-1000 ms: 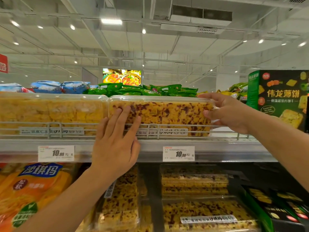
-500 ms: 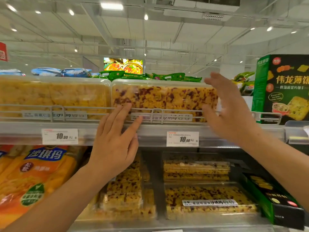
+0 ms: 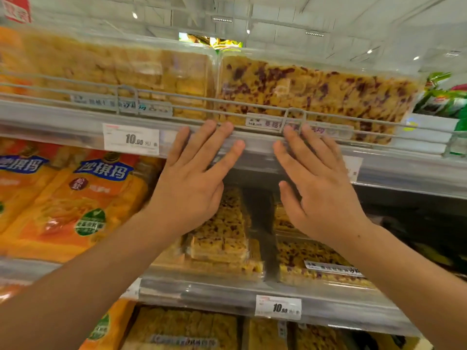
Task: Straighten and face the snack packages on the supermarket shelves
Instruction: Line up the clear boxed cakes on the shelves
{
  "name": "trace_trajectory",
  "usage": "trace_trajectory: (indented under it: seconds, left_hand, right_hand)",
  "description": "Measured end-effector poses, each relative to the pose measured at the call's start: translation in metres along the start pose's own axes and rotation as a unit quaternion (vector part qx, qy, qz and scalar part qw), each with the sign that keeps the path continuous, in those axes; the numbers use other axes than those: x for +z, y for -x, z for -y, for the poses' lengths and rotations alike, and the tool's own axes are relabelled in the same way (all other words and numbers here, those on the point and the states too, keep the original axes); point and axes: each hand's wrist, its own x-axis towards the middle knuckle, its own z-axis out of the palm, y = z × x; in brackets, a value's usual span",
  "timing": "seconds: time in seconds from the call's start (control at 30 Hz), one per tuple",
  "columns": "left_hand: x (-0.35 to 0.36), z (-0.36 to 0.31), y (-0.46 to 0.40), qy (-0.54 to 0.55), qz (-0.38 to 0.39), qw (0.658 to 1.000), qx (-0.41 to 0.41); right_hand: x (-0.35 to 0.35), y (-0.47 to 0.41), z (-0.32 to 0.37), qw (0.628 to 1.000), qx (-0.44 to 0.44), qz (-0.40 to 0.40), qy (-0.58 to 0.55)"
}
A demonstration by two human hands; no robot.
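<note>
Supermarket shelf front edge (image 3: 252,152): left hand (image 3: 192,183) and right hand (image 3: 321,190) flat, fingers spread, gripping nothing, fingertips at wire rail (image 3: 177,107) below cranberry-flecked snack box (image 3: 316,94).

Both hands, left (image 3: 192,188) and right (image 3: 321,193), are spread flat with straight fingers before the shelf edge (image 3: 252,147), below a clear cranberry-cake box (image 3: 316,94) behind the wire rail (image 3: 177,107).
</note>
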Motion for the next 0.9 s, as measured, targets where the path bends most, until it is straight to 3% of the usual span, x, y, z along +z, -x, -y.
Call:
trace_trajectory:
  seconds: [0.1,0.23,0.3,0.33,0.4,0.43,0.5,0.8,0.9]
  left_hand:
    - [-0.002,-0.005,0.0,0.03,-0.009,0.999,-0.017]
    - [-0.005,-0.026,0.045,0.091,0.041,0.994,-0.04]
    - [-0.009,-0.037,0.072,0.106,0.112,0.987,-0.049]
    - [-0.011,-0.04,0.081,0.112,0.144,0.982,-0.057]
    - [-0.012,-0.043,0.088,0.113,0.189,0.973,-0.066]
    - [-0.012,-0.043,0.088,0.107,0.202,0.971,-0.066]
    - [-0.011,-0.043,0.088,0.098,0.213,0.97,-0.061]
    - [-0.012,-0.041,0.089,0.092,0.187,0.977,-0.045]
    - [-0.013,-0.041,0.088,0.111,0.189,0.974,-0.056]
  right_hand:
    - [0.002,0.003,0.006,0.999,0.024,-0.018,-0.013]
    - [0.019,0.051,0.044,0.977,0.035,-0.041,-0.208]
    - [0.026,0.072,0.068,0.948,0.146,0.024,-0.283]
    - [0.029,0.075,0.078,0.911,0.248,0.083,-0.319]
    - [0.038,0.07,0.088,0.778,0.44,0.185,-0.408]
    - [0.043,0.067,0.09,0.707,0.501,0.213,-0.451]
    - [0.047,0.058,0.094,0.625,0.541,0.227,-0.515]
    - [0.058,0.048,0.103,0.482,0.564,0.245,-0.625]
    - [0.06,0.047,0.106,0.45,0.578,0.225,-0.642]
